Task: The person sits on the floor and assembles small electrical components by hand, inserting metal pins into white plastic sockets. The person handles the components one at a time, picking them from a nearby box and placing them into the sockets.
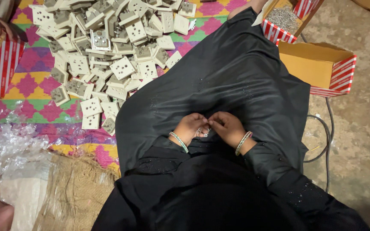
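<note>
Matt cream plastic sockets [108, 47], faintly sheened black cloth [219, 81], coarse burlap sack [73, 192], crinkly clear plastic wrap [13, 147], rough concrete floor [360, 115]

We list a black garment [219, 81] with faint glitter specks. We note green-and-white bangles [179, 141] at the left hand [190, 127] and at the right hand [227, 126]. We record cream-white socket plates [108, 47] heaped at the mat's far edge. The mat [31, 85] shows pink, yellow and green diamonds with purple bands. We count red-and-white striped boxes [341, 75] with plain yellow-brown insides, one holding silver-grey screws [284, 18]. We add tan burlap [76, 192], clear plastic wrap [13, 147], grey cable [327, 137].
</note>
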